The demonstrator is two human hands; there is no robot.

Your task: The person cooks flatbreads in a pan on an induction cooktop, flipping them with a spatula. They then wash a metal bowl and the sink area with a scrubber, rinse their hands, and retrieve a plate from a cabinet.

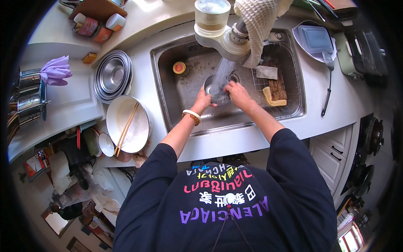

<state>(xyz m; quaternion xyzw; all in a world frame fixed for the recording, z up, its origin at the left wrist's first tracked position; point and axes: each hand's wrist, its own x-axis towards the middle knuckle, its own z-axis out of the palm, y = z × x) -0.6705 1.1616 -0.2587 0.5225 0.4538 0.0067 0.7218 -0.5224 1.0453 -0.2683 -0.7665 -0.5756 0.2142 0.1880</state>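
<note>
Over the stainless steel sink (196, 116), my left hand (203, 100) grips a small metal bowl (217, 94) by its left rim. My right hand (238, 93) is at the bowl's right side, its fingers bent at the rim; whether they hold something is unclear. Water (224, 71) sprays into the bowl from a faucet with a filter housing (212, 19), over which a waffle-weave cloth (256, 28) hangs. A small round jar (179, 68) stands at the sink's back left. On the wire rack at the right lie a grey block (267, 72), a dark wooden board (277, 86) and a yellow cloth or sponge (274, 98).
Left of the sink are nested metal bowls (113, 74) and a large white bowl (126, 123) with chopsticks (127, 127) across it. To the right are a plate with a plastic container (315, 38) and a slotted turner (328, 82). Jars (102, 34) stand at the back left.
</note>
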